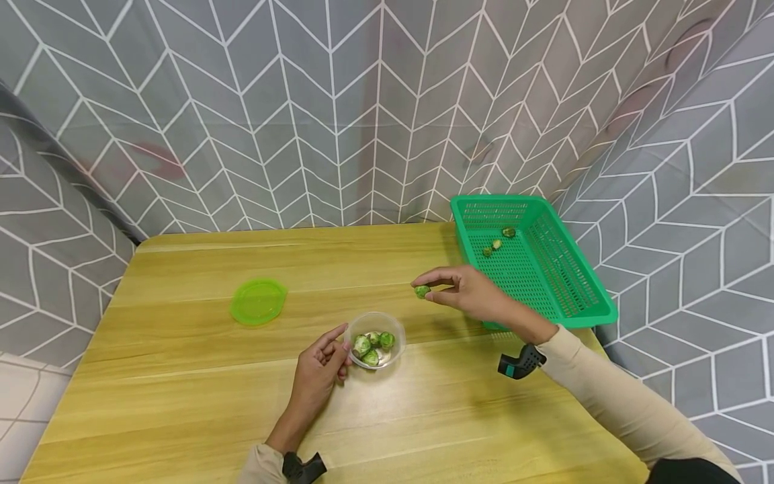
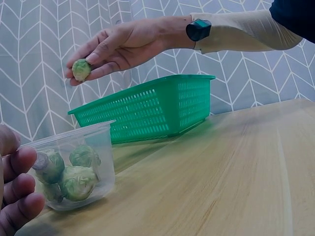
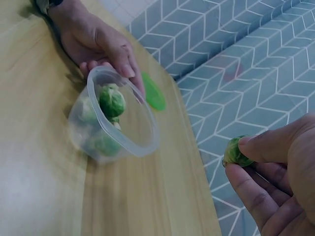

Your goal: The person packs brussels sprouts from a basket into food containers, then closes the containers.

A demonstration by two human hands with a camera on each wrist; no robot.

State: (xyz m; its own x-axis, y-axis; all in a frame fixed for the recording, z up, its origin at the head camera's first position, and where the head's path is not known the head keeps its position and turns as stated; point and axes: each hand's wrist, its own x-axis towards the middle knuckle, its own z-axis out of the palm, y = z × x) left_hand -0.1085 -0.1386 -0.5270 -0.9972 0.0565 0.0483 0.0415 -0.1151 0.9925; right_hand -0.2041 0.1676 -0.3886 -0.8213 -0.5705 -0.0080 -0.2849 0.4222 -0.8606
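Note:
In the head view my right hand [image 1: 462, 290] pinches a Brussels sprout [image 1: 422, 291] between thumb and fingertips, held up over the table between the container and the basket. My left hand [image 1: 317, 368] holds a clear plastic container [image 1: 397, 329] at its left side, thumb and index finger at the rim. Inside the container lie several Brussels sprouts [image 2: 78, 183], seen through its wall in the left wrist view. The right wrist view shows the pinched sprout [image 3: 237, 151] between thumb and index finger, away from the container.
A green perforated basket [image 1: 577, 282] stands at the table's right side, with a few small sprouts [image 1: 508, 232] toward its back. The bright green lid [image 1: 259, 302] lies flat to the left on the wooden table [image 1: 181, 376]. Patterned grey curtains [image 1: 338, 114] hang behind and beside the table.

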